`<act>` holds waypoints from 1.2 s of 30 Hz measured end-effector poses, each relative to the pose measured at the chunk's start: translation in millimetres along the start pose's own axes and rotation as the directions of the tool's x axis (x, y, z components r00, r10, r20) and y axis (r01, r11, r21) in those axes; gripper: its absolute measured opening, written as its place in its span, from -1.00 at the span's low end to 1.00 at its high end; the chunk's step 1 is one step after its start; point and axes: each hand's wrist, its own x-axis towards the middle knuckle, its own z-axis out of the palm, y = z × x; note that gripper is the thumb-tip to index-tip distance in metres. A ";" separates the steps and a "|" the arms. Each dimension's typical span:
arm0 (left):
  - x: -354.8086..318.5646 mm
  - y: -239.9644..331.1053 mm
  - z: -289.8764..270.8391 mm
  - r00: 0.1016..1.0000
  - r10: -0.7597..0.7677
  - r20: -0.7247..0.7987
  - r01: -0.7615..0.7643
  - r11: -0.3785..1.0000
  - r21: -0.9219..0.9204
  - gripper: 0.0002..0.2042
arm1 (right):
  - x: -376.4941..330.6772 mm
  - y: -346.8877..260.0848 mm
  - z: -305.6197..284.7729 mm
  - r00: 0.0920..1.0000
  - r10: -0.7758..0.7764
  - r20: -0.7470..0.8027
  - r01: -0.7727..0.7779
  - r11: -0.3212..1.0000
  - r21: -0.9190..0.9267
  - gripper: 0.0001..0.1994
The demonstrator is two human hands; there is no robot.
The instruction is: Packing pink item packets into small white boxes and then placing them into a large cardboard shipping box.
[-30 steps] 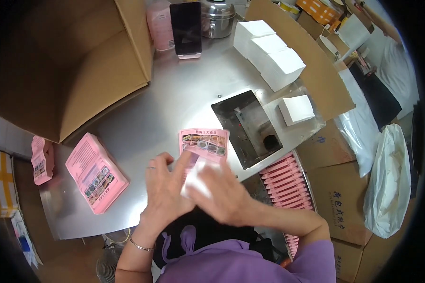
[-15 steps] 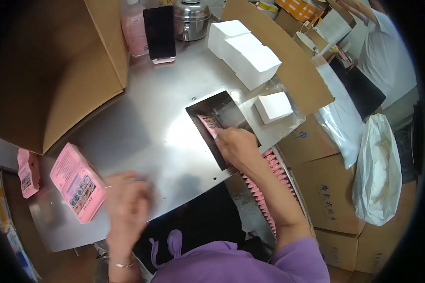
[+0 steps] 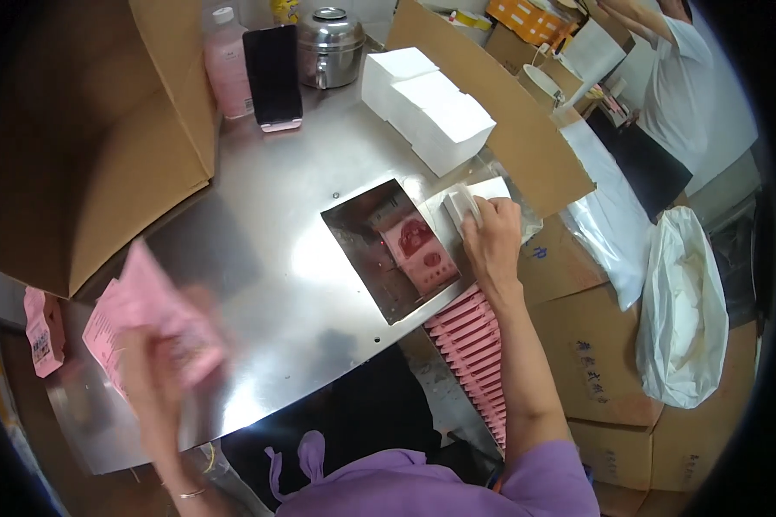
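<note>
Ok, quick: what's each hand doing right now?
Left hand: blurred, closed on a pink packet.
Right hand: fingers on a small white stack; grip unclear.

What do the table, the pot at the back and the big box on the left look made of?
Table: looks like brushed stainless steel, grey with a soft glare. Pot: polished metal, probably steel, with mirror-like reflections. Box: plain brown corrugated cardboard, matte, with folded flaps.

Purple short-sleeved top, thin bracelet on the left wrist.
</note>
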 end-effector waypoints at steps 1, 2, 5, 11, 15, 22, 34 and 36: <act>1.0 32.2 30.5 0.997 0.079 0.004 -0.079 0.996 -0.041 -0.86 | -1.0 3.3 -2.2 0.998 0.000 -0.060 0.003 0.999 0.047 -0.77; 2.1 53.2 58.4 0.966 0.233 0.109 -0.233 0.972 -0.016 -0.81 | -3.3 2.2 -4.8 0.998 -0.007 -0.062 0.010 0.999 0.042 -0.77; -5.6 82.2 108.7 0.829 0.490 0.269 -0.466 0.872 -0.152 -0.63 | -17.3 -26.9 4.4 0.986 -0.161 0.030 0.149 0.956 0.252 -0.54; -12.8 56.1 96.0 0.888 0.399 0.229 -0.386 0.917 -0.100 -0.18 | -98.5 -165.2 -42.2 0.767 -0.634 0.098 0.452 0.643 0.618 -0.56; -9.1 82.3 114.3 0.955 0.246 0.168 -0.263 0.960 0.091 -0.02 | -50.3 -182.0 -2.5 0.802 -0.502 0.323 0.374 0.845 0.382 -0.59; -8.4 67.2 122.5 0.953 0.281 0.111 -0.282 0.959 -0.010 0.03 | -63.3 -153.9 2.4 0.847 -0.503 0.170 0.255 0.666 0.701 -0.58; -7.0 45.4 110.2 0.967 0.212 0.142 -0.233 0.960 0.155 -0.23 | -91.8 -164.7 -9.4 0.772 -0.634 0.042 0.520 0.669 0.531 -0.61; -10.3 50.1 113.1 0.980 0.169 0.110 -0.188 0.962 0.197 -0.17 | -71.5 -182.3 4.4 0.821 -0.572 -0.004 0.529 0.757 0.384 -0.68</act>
